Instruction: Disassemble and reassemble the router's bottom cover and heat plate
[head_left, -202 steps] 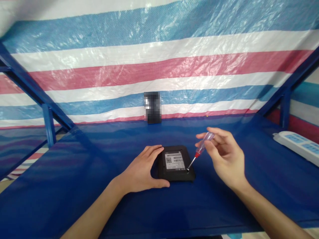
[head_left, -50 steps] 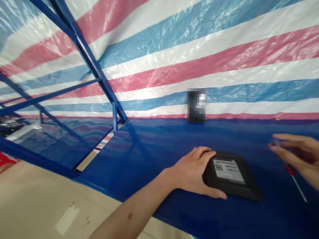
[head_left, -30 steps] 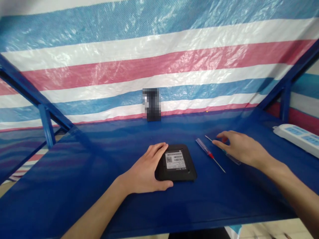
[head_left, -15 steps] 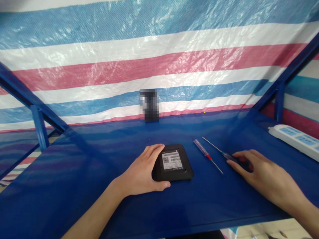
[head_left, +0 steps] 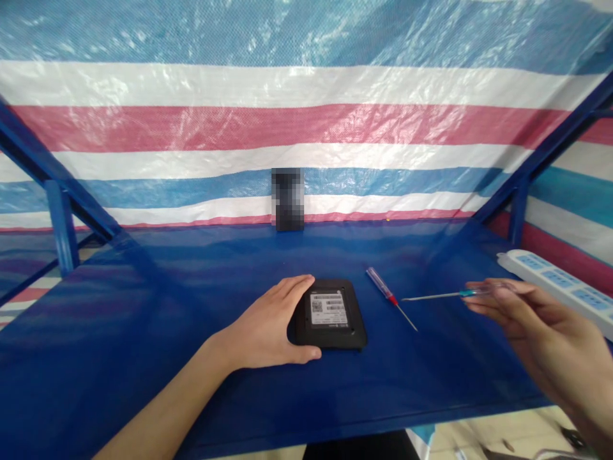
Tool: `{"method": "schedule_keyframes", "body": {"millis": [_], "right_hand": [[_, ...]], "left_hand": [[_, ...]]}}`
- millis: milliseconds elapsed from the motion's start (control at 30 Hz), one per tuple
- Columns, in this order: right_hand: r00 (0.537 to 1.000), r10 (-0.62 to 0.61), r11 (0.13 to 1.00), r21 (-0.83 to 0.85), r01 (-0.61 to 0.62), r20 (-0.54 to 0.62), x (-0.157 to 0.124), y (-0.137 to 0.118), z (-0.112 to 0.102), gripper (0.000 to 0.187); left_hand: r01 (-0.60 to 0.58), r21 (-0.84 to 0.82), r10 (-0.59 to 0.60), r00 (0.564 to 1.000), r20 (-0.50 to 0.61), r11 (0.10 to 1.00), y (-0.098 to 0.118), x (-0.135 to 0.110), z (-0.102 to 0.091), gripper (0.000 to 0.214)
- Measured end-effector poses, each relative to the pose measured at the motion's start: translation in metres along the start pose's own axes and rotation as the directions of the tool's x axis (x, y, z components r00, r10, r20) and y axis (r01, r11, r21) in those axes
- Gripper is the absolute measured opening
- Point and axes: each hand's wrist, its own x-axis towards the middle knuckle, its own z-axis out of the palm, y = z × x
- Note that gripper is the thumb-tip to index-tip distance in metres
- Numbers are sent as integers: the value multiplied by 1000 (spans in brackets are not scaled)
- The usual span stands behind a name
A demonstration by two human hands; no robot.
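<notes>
A small black box [head_left: 330,313] with a white label lies face down on the blue table [head_left: 191,300]. My left hand [head_left: 268,326] grips its left side, thumb at the near edge and fingers over the far corner. My right hand [head_left: 531,326] is lifted off the table at the right and pinches a thin screwdriver with a teal collar [head_left: 450,294], its shaft pointing left. A second screwdriver with a red collar [head_left: 389,303] lies loose on the table between the box and my right hand.
A white power strip [head_left: 555,287] lies along the right edge of the table. A dark blurred object [head_left: 287,199] stands against the striped tarp at the back. Blue frame posts [head_left: 60,230] rise at both sides.
My right hand laid the red-collared screwdriver down right of the box, then took up the teal-collared one and lifted it. My left hand stayed on the box.
</notes>
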Motion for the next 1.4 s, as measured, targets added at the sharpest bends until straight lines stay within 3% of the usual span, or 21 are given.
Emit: {"method": "schedule_keyframes", "body": {"millis": [100, 333, 767, 900, 1033, 1233, 1400], "right_hand": [[995, 66, 990, 117, -74, 78, -15, -14, 10, 50], [957, 37, 997, -71, -17, 286, -40, -40, 33, 50], [972, 24, 980, -197, 23, 235, -39, -50, 37, 50], [963, -33, 970, -222, 95, 268, -37, -49, 39, 48], [944, -107, 938, -282, 200, 313, -37, -53, 43, 46], [881, -213, 874, -321, 365, 422, -38, -78, 47, 44], [845, -131, 872, -346, 347, 518, -33, -82, 41, 43]], "left_hand": [[-2, 11, 2, 1000, -6, 1000, 1, -1, 0, 99], [-13, 36, 13, 1000, 4, 999, -1, -2, 0, 101], [-34, 39, 35, 999, -13, 999, -3, -3, 1, 101], [-37, 36, 38, 999, -27, 999, -3, -2, 2, 100], [-37, 45, 38, 999, -26, 998, -4, -2, 3, 101], [-18, 53, 19, 1000, -14, 998, -3, -2, 2, 101], [-22, 37, 23, 1000, -13, 999, -2, -2, 1, 101]]}}
